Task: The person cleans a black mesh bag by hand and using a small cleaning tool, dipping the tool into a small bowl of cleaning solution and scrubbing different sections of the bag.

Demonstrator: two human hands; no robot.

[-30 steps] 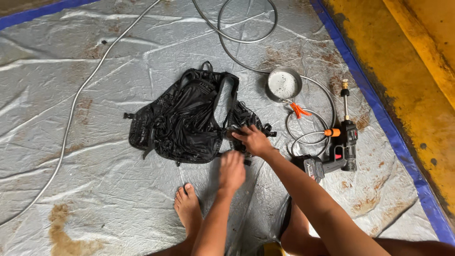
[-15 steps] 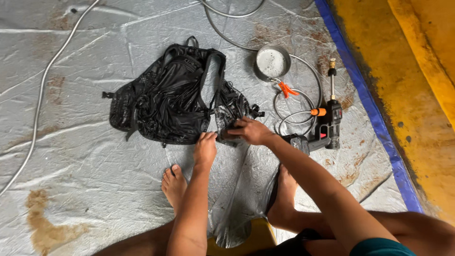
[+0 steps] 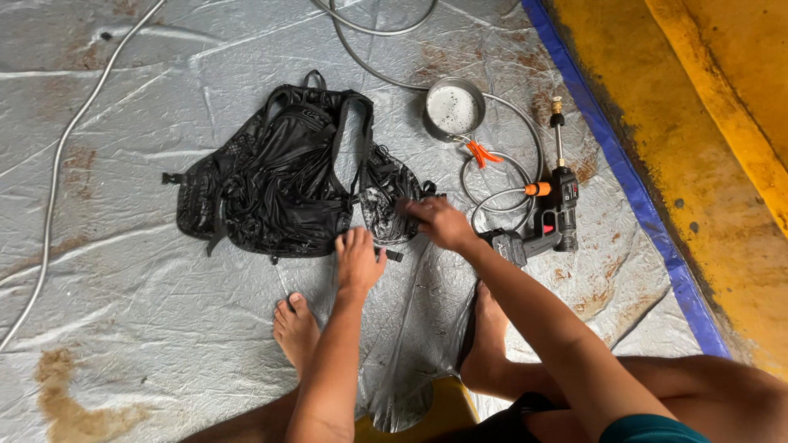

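while our left hand (image 3: 359, 261) presses flat at the black backpack's (image 3: 283, 184) six o'clock edge, our right hand's (image 3: 439, 223) grip pinches its wet strap (image 3: 386, 201) at three o'clock.

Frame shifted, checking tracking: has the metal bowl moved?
No. The metal bowl sits just as before, up-left of the spray gun; only the camera shifted.

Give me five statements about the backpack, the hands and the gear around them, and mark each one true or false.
1. Both hands touch the black backpack. True: left hand at its lower edge, right hand on a strap.
2. The metal pot sits on the backpack. False: it stands beside it on the grey tarp.
3. The spray gun lies right of the right hand. True.
4. The person wears shoes. False: the feet are bare.
5. The right hand holds the spray gun. False: it lies untouched.
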